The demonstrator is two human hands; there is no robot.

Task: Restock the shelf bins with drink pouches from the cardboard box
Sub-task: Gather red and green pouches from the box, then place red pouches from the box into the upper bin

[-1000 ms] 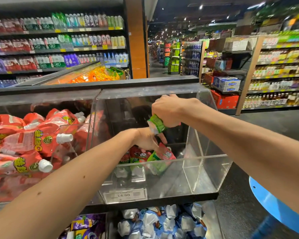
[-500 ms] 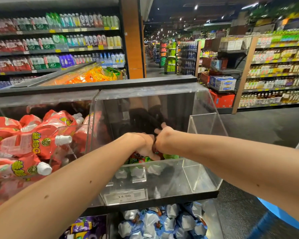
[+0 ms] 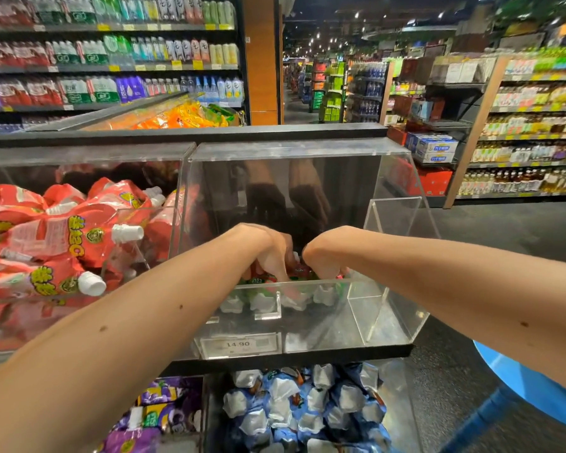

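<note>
Both my hands are down inside the clear acrylic bin (image 3: 321,325) at the shelf's right end. Several green and red drink pouches (image 3: 262,300) with white caps lie at its bottom front. My left hand (image 3: 272,253) reaches down with its fingers pressing on the pouches behind the front wall. Right beside it, my right hand (image 3: 324,259) has its fingers curled round a pouch among them. The fingertips are partly hidden by the pouches and the wall. The cardboard box is not in view.
The bin to the left is heaped with red pouches (image 3: 56,243). Lower bins hold blue-white pouches (image 3: 294,410) and purple pouches (image 3: 164,410). A price tag (image 3: 239,344) reads 14.90. A blue object (image 3: 536,390) sits at the lower right, with the aisle floor and shelves beyond.
My right hand has come down from above the bin with the green pouch, to the pouches beside my left hand. Both hands now sit lower in the bin.
</note>
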